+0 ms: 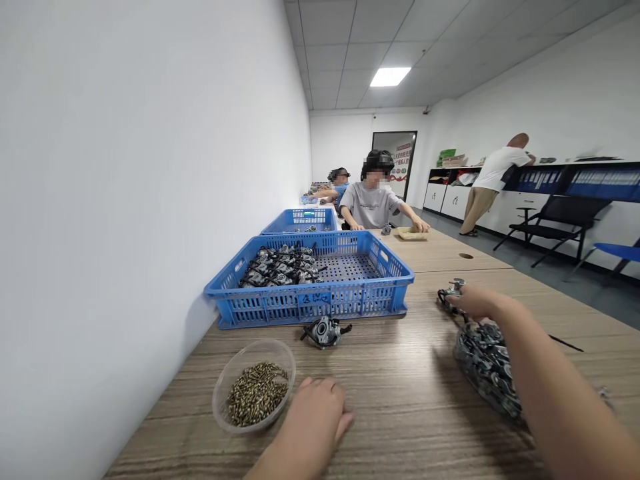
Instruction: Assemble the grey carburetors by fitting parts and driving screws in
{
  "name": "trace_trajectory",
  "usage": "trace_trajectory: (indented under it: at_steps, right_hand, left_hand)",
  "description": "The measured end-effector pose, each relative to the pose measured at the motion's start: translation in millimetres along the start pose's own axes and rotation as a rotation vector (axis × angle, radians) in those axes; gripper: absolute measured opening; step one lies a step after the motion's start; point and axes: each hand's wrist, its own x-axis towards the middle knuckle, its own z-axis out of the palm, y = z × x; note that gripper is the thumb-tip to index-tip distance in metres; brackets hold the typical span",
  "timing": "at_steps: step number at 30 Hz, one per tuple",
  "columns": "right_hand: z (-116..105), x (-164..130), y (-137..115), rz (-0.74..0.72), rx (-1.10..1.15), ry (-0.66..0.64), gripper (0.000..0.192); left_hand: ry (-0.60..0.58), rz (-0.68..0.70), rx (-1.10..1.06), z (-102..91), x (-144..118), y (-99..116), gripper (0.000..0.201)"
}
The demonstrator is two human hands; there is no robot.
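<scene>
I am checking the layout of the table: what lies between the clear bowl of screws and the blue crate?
In the head view, one grey metal part lies on the table between the bowl and the blue crate, close to the crate's front wall.

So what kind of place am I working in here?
Probably a small-parts assembly workshop: blue crate of metal carburetor-like parts, bowl of screws, and co-workers seated along the same long table.

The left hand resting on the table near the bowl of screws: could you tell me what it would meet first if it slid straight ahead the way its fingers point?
Probably the small metal part lying loose ahead of the left hand, with the blue crate just behind it. Depth is hard to judge, so it could pass slightly to the right.
</scene>
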Motion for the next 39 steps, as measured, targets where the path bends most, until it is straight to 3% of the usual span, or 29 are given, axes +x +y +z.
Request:
trace_trajectory:
  at_steps: [5,11,14,17,19,22,24,30,39]
  right_hand:
    - [-13.6,-18.4,-7.8,-0.052,0.109,-0.144,0.058]
    - [-16.0,-56.2,-63.6,-0.263,0.070,-0.387,0.082]
    - [-7.9,-69.8,-96.3,-0.488,0.021,-0.516,0.068]
    - [8.6,-75.9,-123.3,-0.692,0.059,-0.624,0.053]
    - [20.2,-79.8,-138.3,-0.780,0.095,-0.629,0.051]
    - [32.9,-88.4,-157.0,-0.955,0.227,-0.509,0.045]
    - [38.3,-94.1,-166.2,-1.032,0.371,-0.460,0.039]
    - [49.5,-99.2,-176.6,-1.018,0.646,-0.523,0.043]
    - [64.1,-95.3,-177.7,-0.960,0.755,-0.597,0.047]
  left_hand:
    - [0.055,0.040,-0.143,2.4,-1.5,-12.4,0.004]
    - [0.054,0.061,-0.158,3.4,-2.9,-12.2,0.009]
    - [0.045,0.101,-0.083,4.5,-1.8,-10.1,0.011]
    - [0.119,0.106,-0.071,6.3,2.6,-13.1,0.014]
    - [0.235,0.119,-0.164,6.7,6.2,-17.3,0.015]
    - [0.430,0.166,-0.352,6.5,9.2,-22.2,0.017]
    - [0.497,0.182,-0.480,7.2,9.1,-22.5,0.022]
    - [0.531,0.133,-0.767,11.6,5.8,-15.1,0.028]
    - [0.629,0.086,-0.824,5.9,4.9,-12.9,0.024]
